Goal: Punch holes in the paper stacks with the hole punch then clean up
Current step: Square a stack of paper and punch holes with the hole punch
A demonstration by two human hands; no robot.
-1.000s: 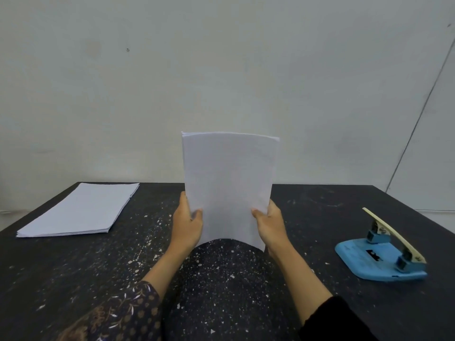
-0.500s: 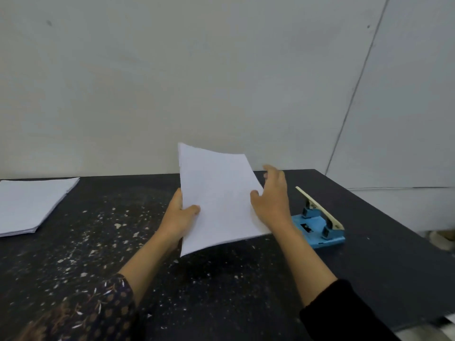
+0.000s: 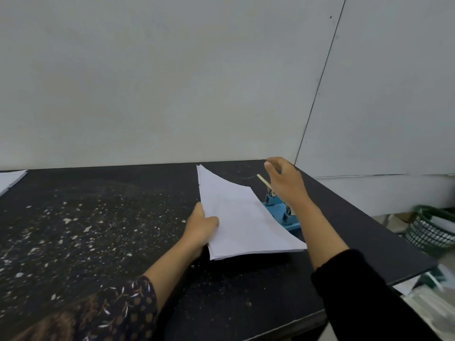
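Observation:
My left hand (image 3: 200,226) grips the left edge of a thin stack of white paper (image 3: 240,217), which lies tilted over the black table with its right edge against the blue hole punch (image 3: 279,211). The punch stands right of the stack, its cream lever (image 3: 263,180) raised. My right hand (image 3: 285,179) hovers over the lever with fingers spread and holds nothing; whether it touches the lever I cannot tell. My right forearm hides part of the punch's base.
A second pile of white paper (image 3: 11,179) lies at the table's far left edge. Paper flecks (image 3: 66,220) litter the table's left half. The black table (image 3: 357,230) ends close to the right of the punch. A green-rimmed basket (image 3: 433,230) sits on the floor beyond.
The stack was lowered from upright in both hands to nearly flat beside the punch. My right hand let go of it and rose over the lever. The view swung right.

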